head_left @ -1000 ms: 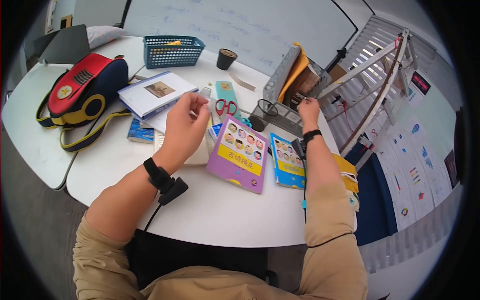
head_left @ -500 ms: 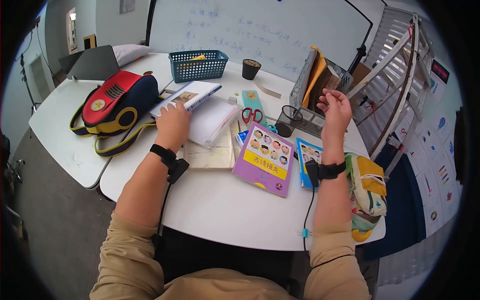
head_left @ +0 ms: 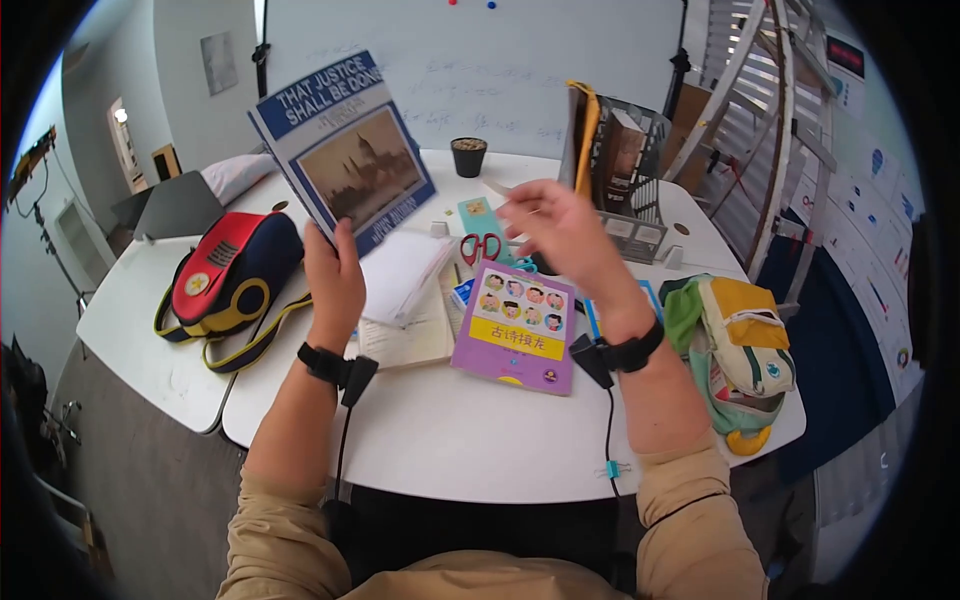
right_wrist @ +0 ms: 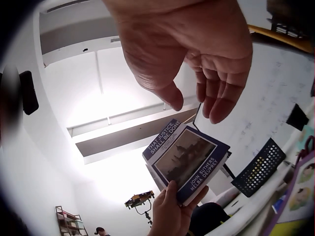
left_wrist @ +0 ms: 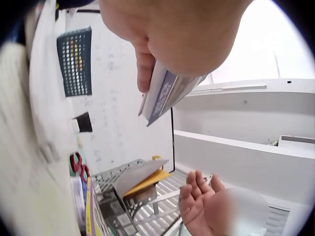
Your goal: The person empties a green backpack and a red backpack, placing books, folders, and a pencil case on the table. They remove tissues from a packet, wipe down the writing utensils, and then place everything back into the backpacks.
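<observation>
In the head view the left hand [head_left: 335, 285] grips a blue and white book [head_left: 362, 165] by its lower edge, thumb on the front cover, and holds it raised and tilted above the table. The right wrist view shows that book [right_wrist: 186, 157] with its cover facing the camera. To the right of the book, the right hand [head_left: 572, 240] is in the air with its fingers loosely bent and nothing in them. Below the hands lie white papers [head_left: 400, 270], an open book [head_left: 408, 342] and a purple book [head_left: 515, 330].
Red scissors [head_left: 481, 248] lie behind the purple book. A red and navy bag [head_left: 235, 270] stands at left, a green and yellow bag [head_left: 745, 350] at right. A black pot [head_left: 468, 158] and a file rack [head_left: 628, 165] stand at the back.
The left hand has taken hold of the blue and white book and lifted it off the papers, turning its cover upright. The right hand has moved left from the file rack toward the book.
</observation>
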